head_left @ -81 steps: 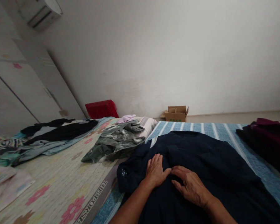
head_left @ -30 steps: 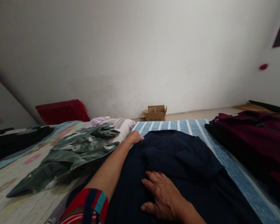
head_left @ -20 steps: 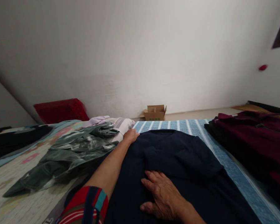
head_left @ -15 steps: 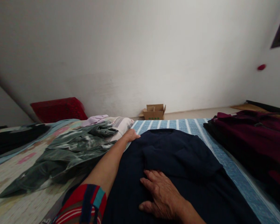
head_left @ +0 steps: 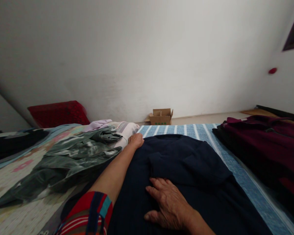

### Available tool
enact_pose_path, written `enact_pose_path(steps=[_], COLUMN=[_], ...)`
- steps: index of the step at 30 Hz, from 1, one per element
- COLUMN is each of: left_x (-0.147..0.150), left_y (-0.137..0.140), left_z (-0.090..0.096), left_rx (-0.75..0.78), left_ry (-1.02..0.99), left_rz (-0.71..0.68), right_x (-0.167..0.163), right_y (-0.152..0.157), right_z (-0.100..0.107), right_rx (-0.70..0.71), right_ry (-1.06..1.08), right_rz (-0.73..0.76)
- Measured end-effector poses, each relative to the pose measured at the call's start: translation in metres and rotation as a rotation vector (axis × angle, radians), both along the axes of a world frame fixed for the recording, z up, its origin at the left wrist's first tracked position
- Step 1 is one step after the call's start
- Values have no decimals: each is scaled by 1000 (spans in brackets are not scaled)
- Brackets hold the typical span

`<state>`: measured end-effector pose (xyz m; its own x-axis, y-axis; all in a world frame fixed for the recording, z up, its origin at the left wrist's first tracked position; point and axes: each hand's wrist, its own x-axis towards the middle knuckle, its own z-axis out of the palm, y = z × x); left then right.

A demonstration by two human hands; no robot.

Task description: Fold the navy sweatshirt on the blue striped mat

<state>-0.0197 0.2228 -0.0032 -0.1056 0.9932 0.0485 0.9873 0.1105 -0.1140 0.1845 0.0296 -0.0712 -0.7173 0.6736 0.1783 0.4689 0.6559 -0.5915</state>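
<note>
A dark navy knitted garment (head_left: 186, 169) is spread on the blue-and-white striped bed cover (head_left: 237, 169), in the middle of the view. The right hand (head_left: 168, 204) is laid flat on the garment's near part, fingers spread, gripping nothing. The left hand (head_left: 136, 140) is stretched out to the garment's far left edge, where its fingers are curled over the cloth; whether the edge is pinched cannot be told. Just beside the left arm, a crumpled grey-green shiny garment (head_left: 71, 160) is lying on the floral mat (head_left: 19, 212). A maroon garment (head_left: 267, 143) is spread to the right, apart from the navy one. A small cardboard box (head_left: 161, 116) is standing by the white wall (head_left: 147, 55).
</note>
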Motion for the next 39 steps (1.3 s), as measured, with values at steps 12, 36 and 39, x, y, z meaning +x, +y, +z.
enact_pose_path(steps=[12, 36, 39], left_x=[-16, -12, -10], left_y=[13, 10, 12], left_z=[-13, -11, -9], left_rx=[10, 23, 13], left_ry=[-139, -177, -174], left_rz=[-52, 34, 61], right_x=[0, 1, 1], right_y=[0, 1, 1], right_z=[2, 7, 7], right_rx=[-14, -28, -33], right_ry=[-15, -54, -44], right_rz=[-1, 6, 10])
